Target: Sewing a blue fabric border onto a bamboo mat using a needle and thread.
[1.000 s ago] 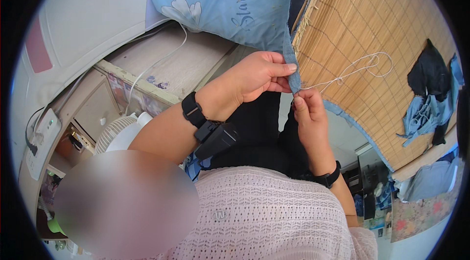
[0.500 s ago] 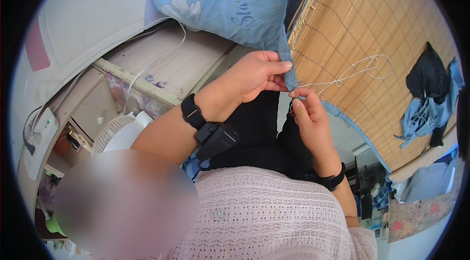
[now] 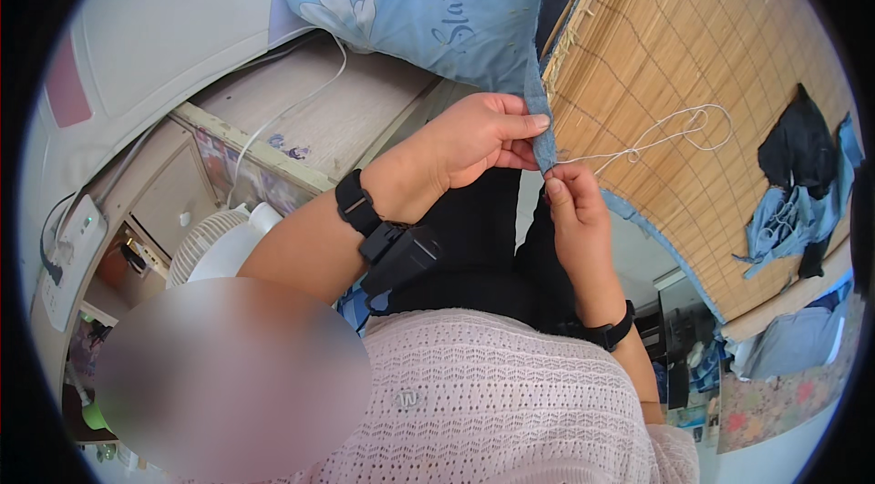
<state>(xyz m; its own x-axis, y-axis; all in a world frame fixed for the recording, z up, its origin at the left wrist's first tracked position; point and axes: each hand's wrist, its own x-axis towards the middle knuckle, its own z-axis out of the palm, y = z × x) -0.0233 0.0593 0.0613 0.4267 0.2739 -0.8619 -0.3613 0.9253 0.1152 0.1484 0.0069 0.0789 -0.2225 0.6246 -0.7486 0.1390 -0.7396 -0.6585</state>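
Blue strip (image 3: 538,95) is pinched by left fingers (image 3: 525,126) and right fingers (image 3: 560,194) beside pillow (image 3: 392,19), white thread (image 3: 633,154) and mat (image 3: 674,46).

The left forearm (image 3: 296,242) is slanting up from the lower left, and the left hand (image 3: 497,133) is pinching, its thumb (image 3: 529,126) pointing straight out. The right forearm (image 3: 641,375) is rising from the lower right, the right hand (image 3: 578,209) pinching just below the left.
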